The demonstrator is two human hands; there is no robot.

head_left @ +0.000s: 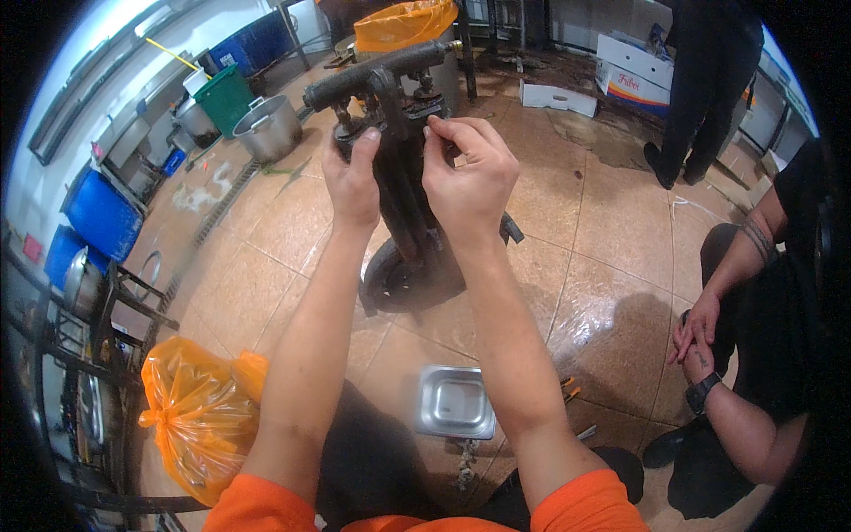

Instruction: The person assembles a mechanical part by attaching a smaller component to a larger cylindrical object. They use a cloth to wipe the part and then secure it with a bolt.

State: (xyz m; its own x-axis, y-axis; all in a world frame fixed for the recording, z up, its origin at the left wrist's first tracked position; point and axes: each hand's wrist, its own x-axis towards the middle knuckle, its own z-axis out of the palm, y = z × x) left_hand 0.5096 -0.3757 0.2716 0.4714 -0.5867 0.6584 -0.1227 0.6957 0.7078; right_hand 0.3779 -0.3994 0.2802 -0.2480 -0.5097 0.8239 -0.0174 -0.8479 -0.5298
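Above tan tiles (pixel 612 230), left hand (pixel 355 182) clasps a blackened, pipe-topped metal fixture (pixel 401 173); right hand (pixel 472 173) pinches together.

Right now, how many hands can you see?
4: the wearer's left hand and right hand at the dark metal fixture, and the co-worker's two hands at right. Those of the standing person are unseen.

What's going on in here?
A person in orange sleeves is handling a dark metal pipe assembly with a rounded end, possibly a gas burner. The left hand grips one side near the top crosspipe; the right hand is at the other side, fingers close together, though whether they pinch anything is unclear. A shallow steel pan sits on the tiled floor below, with a knotted orange bag to the left. A co-worker in black is at the right, hands together.
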